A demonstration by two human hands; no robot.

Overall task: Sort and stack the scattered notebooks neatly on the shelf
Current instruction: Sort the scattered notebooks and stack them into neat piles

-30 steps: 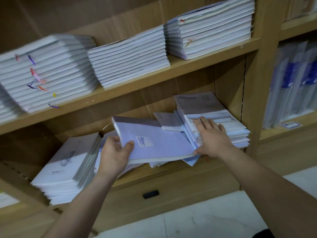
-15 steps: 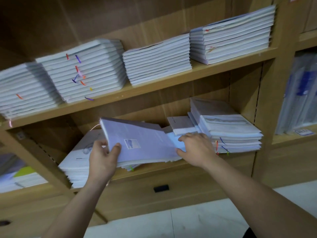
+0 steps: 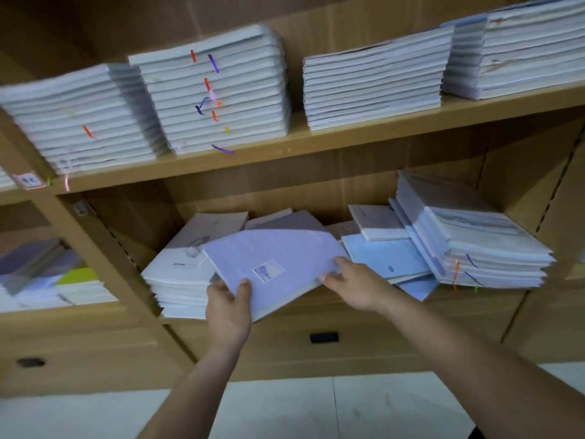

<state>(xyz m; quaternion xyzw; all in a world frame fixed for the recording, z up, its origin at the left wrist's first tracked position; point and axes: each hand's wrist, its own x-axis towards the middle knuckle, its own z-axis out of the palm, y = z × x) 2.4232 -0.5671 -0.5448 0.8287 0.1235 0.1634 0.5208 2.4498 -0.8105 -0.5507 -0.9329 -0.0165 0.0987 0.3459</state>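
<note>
Swung round since half a second ago, the lilac notebooks (image 3: 272, 264) now sit askew, one corner jutting out past the front edge of the lower shelf (image 3: 493, 299), where before they lay nearly square to it. Our hands have hardly shifted along that edge. Our left hand (image 3: 228, 308) grips the near corner, thumb on the cover and fingers curled beneath. Our right hand (image 3: 351, 286) pinches the right-hand corner (the blur hides exactly how the fingertips lie).

Moving outward, the lilac notebooks overlap the left pile (image 3: 177, 274), which stands at the left end of the lower shelf and looks fairly square. Just right of our right hand the loose blue notebooks (image 3: 386, 258) lie fanned near the front edge, a small white notebook (image 3: 378, 221) on top of them towards the back. Beyond them the right pile (image 3: 474, 248) leans, its lower layers splayed.

On the upper shelf (image 3: 348, 137) the stacks (image 3: 215, 90) are already tidy. We judge the job about half done: the held notebooks need a home, the loose ones need gathering, and the right pile needs squaring.
</note>
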